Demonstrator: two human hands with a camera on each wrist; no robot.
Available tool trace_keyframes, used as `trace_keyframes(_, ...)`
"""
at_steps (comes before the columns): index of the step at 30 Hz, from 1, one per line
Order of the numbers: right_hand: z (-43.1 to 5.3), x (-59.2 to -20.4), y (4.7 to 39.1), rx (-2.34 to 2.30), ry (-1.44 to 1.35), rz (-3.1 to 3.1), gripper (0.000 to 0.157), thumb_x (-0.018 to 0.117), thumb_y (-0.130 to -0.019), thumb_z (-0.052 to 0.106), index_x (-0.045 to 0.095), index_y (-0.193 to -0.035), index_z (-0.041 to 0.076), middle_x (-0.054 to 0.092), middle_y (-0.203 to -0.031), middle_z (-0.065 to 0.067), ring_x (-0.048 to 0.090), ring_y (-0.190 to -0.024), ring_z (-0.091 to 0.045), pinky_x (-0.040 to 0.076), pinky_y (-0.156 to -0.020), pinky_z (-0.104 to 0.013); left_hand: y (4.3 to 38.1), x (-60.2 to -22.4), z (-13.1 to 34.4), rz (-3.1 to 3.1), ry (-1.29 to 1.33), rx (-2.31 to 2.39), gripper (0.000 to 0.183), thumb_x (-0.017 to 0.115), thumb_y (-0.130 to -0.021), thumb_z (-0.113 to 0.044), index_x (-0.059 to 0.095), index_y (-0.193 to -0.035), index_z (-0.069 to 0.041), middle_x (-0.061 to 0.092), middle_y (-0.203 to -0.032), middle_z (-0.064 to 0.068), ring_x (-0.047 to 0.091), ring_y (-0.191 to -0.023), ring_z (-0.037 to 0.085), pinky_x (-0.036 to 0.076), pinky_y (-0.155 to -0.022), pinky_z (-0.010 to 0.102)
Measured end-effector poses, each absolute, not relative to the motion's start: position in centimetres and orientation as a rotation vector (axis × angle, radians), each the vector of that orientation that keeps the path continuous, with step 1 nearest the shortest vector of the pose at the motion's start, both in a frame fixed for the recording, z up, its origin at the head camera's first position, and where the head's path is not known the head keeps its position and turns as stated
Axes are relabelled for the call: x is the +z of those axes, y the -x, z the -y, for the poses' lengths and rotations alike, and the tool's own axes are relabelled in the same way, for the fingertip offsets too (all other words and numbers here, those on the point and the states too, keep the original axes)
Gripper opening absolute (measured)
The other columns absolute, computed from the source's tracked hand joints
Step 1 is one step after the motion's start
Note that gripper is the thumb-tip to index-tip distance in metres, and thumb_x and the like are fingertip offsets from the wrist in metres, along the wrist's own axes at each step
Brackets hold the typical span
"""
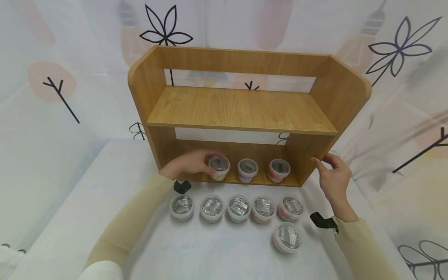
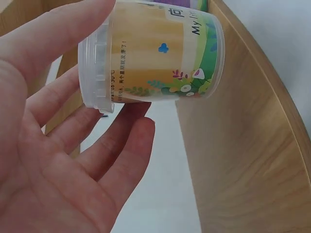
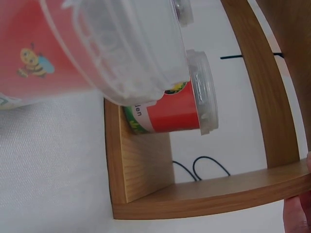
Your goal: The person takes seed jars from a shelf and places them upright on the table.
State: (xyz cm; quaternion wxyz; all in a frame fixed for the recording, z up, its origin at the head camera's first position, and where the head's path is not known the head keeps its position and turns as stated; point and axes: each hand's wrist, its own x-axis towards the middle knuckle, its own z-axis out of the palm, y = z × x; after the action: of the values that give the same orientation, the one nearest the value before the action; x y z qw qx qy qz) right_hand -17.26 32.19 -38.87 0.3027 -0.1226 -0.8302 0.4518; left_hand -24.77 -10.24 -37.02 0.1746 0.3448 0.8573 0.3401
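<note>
My left hand [image 1: 196,161] pinches a small plastic tub [image 1: 219,174] with a clear lid, at the left on the lower level of a wooden shelf [image 1: 241,109]. In the left wrist view, thumb and fingers lie about the lid end of this tub [image 2: 160,53]; its label shows green plants and flowers. To its right on that level stand a purple tub [image 1: 246,177] and a red tub [image 1: 277,177]. My right hand [image 1: 334,179] grips the shelf's right side panel [image 1: 308,163], thumb at its front edge; only some fingertips [image 3: 297,213] show in the right wrist view.
Several lidded tubs stand in a row on the white table in front of the shelf, among them a left-end tub [image 1: 181,210]. One more tub [image 1: 287,238] stands nearer, at the right. A patterned cloth [image 1: 224,23] hangs behind the shelf.
</note>
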Motion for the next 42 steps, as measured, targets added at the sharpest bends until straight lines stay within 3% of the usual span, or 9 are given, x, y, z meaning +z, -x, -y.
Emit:
trace_keyframes(9, -32.2, -39.0, 17.3, 1.201, 0.330, 2.201, 0.043, 0.075, -0.089, 0.031, 0.070, -0.122, 0.004, 0.068, -0.113, -0.012, 0.060, -0.108, -0.018, 0.042, -0.109, -0.038, 23.3, -36.0, 9.5, -2.421, -1.107, 1.005, 0.067, 0.086, -0.078, -0.020, 0.058, -0.139, -0.017, 0.061, -0.131, -0.004, 0.058, -0.114, 0.013, 0.048, -0.098, 0.033)
trace_keyframes(20, -32.1, -39.0, 17.2, 1.191, 0.318, 2.190, 0.041, 0.076, -0.089, 0.028, 0.070, -0.121, 0.004, 0.069, -0.111, -0.010, 0.060, -0.105, -0.013, 0.042, -0.109, -0.037, 21.2, -34.8, 8.5, -2.390, -1.265, 1.032, 0.066, 0.087, -0.078, -0.023, 0.059, -0.137, -0.016, 0.058, -0.134, -0.006, 0.055, -0.113, 0.011, 0.052, -0.095, 0.039)
trace_keyframes(30, -32.1, -38.9, 17.2, 1.202, 0.315, 2.203, 0.042, 0.074, -0.090, 0.030, 0.069, -0.123, 0.004, 0.067, -0.116, -0.015, 0.059, -0.112, -0.022, 0.042, -0.109, -0.043, 19.6, -34.5, 7.4, -2.374, -1.358, 1.024, 0.067, 0.087, -0.077, -0.022, 0.058, -0.136, -0.010, 0.059, -0.131, -0.002, 0.054, -0.114, 0.010, 0.049, -0.094, 0.024)
trace_keyframes(38, -32.1, -39.0, 17.2, 1.187, 0.301, 2.196, 0.042, 0.075, -0.090, 0.030, 0.070, -0.122, 0.003, 0.068, -0.113, -0.013, 0.060, -0.108, -0.017, 0.042, -0.109, -0.039, 18.4, -34.5, 6.9, -2.363, -1.360, 1.028, 0.066, 0.086, -0.079, -0.025, 0.058, -0.137, -0.011, 0.058, -0.131, -0.001, 0.053, -0.109, 0.013, 0.052, -0.091, 0.039)
trace_keyframes(42, -32.2, -39.0, 17.2, 1.198, 0.303, 2.197, 0.042, 0.075, -0.090, 0.029, 0.069, -0.123, 0.003, 0.068, -0.115, -0.014, 0.060, -0.110, -0.019, 0.042, -0.109, -0.040, 17.8, -34.5, 6.6, -2.346, -1.353, 1.035, 0.065, 0.084, -0.080, -0.028, 0.057, -0.138, -0.012, 0.058, -0.128, -0.003, 0.053, -0.108, 0.011, 0.053, -0.091, 0.038)
